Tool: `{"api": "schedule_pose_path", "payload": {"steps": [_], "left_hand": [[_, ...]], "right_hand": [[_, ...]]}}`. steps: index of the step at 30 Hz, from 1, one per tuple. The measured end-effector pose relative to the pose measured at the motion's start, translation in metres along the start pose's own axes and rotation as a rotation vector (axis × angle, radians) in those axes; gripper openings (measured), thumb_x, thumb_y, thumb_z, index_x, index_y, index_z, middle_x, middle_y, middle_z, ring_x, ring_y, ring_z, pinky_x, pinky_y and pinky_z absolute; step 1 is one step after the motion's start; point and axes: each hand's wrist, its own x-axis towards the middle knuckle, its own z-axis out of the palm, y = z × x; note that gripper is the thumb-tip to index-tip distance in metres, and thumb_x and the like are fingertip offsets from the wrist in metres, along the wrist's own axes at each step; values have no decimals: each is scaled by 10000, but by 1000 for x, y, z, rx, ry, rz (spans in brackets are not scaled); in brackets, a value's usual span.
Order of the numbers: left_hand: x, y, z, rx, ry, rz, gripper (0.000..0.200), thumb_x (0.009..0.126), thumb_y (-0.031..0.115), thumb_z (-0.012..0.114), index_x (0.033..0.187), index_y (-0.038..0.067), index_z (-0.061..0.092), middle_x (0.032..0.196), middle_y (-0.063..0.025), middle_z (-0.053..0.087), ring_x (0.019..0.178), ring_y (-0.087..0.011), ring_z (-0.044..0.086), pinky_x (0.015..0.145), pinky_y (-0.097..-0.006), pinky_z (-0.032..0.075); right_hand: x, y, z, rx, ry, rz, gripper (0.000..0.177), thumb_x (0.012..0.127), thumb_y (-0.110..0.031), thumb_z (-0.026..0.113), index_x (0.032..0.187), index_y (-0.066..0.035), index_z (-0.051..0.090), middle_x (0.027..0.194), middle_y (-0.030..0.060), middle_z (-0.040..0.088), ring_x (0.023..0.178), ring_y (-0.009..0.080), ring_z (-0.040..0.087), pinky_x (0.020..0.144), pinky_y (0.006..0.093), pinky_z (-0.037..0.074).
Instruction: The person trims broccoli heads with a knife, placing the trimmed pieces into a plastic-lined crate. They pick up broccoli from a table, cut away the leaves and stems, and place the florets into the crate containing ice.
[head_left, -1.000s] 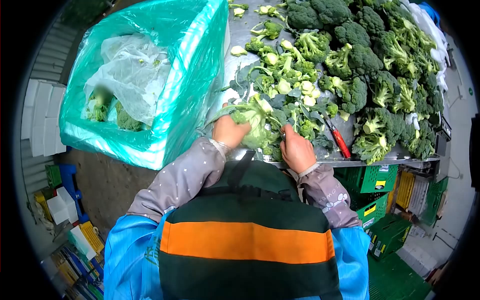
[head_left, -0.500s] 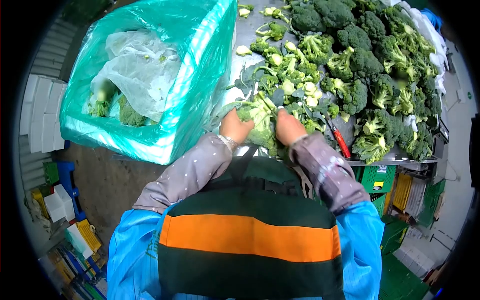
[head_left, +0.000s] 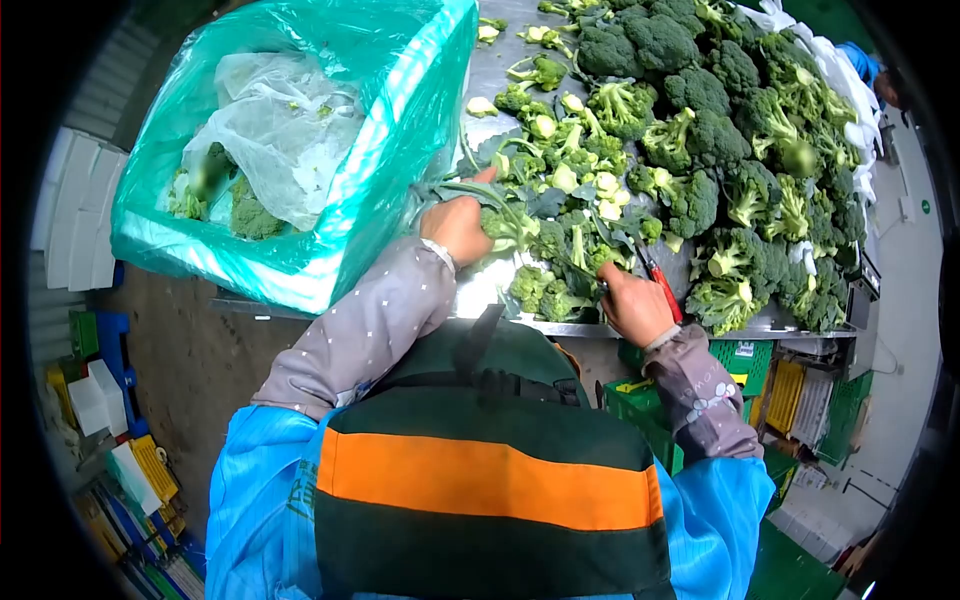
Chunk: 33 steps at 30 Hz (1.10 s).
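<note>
My left hand [head_left: 460, 229] is closed round a piece of broccoli [head_left: 512, 228], whose long pale leaf stalk sticks out past the fingers. It is at the table's near side, close to the lined box. Lower and to the right, my right hand [head_left: 638, 305] has its fingers closed. A thin dark edge, like a small knife blade [head_left: 592, 277], points from it toward the cut florets [head_left: 545, 292]. Beside that hand a red-handled knife [head_left: 658, 277] lies on the table, its handle partly covered by the fingers. Cut stem pieces and leaves [head_left: 575, 175] are scattered beyond both hands.
A box lined with green plastic [head_left: 400, 120] stands at left, holding broccoli [head_left: 255, 212] and a crumpled clear sheet [head_left: 285, 130]. Whole broccoli heads [head_left: 715, 135] are piled at right. Green crates [head_left: 745, 362] stand under the metal table edge. Another person's hand [head_left: 886, 90] shows far right.
My hands have moved apart: the right has gone down and right, beside the red-handled knife. The left has shifted slightly left with the broccoli. Florets now lie loose between them.
</note>
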Motion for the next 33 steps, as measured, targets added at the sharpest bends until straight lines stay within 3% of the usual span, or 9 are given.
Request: {"api": "schedule_pose_path", "payload": {"steps": [8, 11, 15, 19, 23, 28, 29, 31, 33], "left_hand": [[0, -3, 14, 123, -4, 58, 791, 620, 136, 687, 1345, 125, 372, 1269, -153, 481, 1073, -347, 525, 876, -393, 440], [2, -10, 13, 65, -17, 76, 769, 635, 134, 662, 1346, 128, 371, 1259, -162, 483, 1068, -349, 525, 873, -400, 436], [9, -4, 8, 144, -23, 1, 736, 635, 101, 596, 1341, 168, 400, 884, -204, 633, 831, -354, 612, 738, -429, 481], [10, 6, -1, 158, -90, -64, 689, 633, 108, 597, 1304, 147, 446, 923, -204, 628, 866, -355, 607, 764, -425, 480], [18, -11, 16, 142, 105, 39, 669, 626, 134, 635, 1273, 124, 467, 947, -181, 630, 900, -356, 601, 787, -398, 481], [20, -28, 10, -474, 194, -19, 520, 604, 194, 700, 1085, 21, 607, 827, -103, 664, 753, -169, 618, 687, -272, 466], [23, -27, 8, -572, 118, -30, 492, 611, 194, 700, 1060, 11, 616, 840, -96, 665, 752, -162, 614, 684, -270, 465], [28, -28, 2, -766, -34, -57, 438, 627, 195, 698, 1011, -8, 635, 865, -83, 668, 750, -148, 606, 678, -267, 462], [30, -24, 0, -772, -174, -107, 347, 677, 204, 664, 943, -17, 653, 883, -69, 663, 782, -143, 593, 714, -262, 456]], "right_hand": [[34, 13, 36, -239, -131, 230, 130, 813, -69, 418, 923, -26, 472, 713, 167, 631, 682, 348, 631, 586, 443, 491], [37, 25, 37, -115, -101, 318, 177, 782, -70, 504, 949, -16, 475, 729, 202, 623, 718, 386, 618, 631, 484, 485], [3, 7, 2, 137, -126, 190, 241, 760, -119, 569, 973, -62, 471, 726, 223, 604, 704, 414, 593, 632, 500, 465], [4, -16, 7, 96, -79, 129, 236, 755, -100, 542, 967, -47, 455, 725, 218, 602, 694, 403, 591, 617, 515, 452], [16, 19, 43, 49, -19, 283, 269, 758, -89, 523, 1011, -19, 463, 713, 237, 599, 700, 412, 593, 627, 520, 449], [7, 23, 29, 595, 126, 310, 280, 753, -104, 589, 1013, -33, 509, 648, 142, 580, 573, 215, 576, 527, 332, 432], [8, 20, 23, 701, 144, 343, 314, 756, -120, 636, 1041, -43, 530, 659, 61, 587, 540, 103, 485, 508, 260, 380], [18, 0, 8, 986, 295, 272, 420, 752, -112, 673, 1137, -57, 515, 772, 21, 628, 556, 72, 473, 510, 259, 382], [28, -15, -23, 961, 269, 175, 656, 719, -78, 724, 1302, -84, 424, 1026, 67, 605, 894, 117, 558, 764, 254, 444]]}}
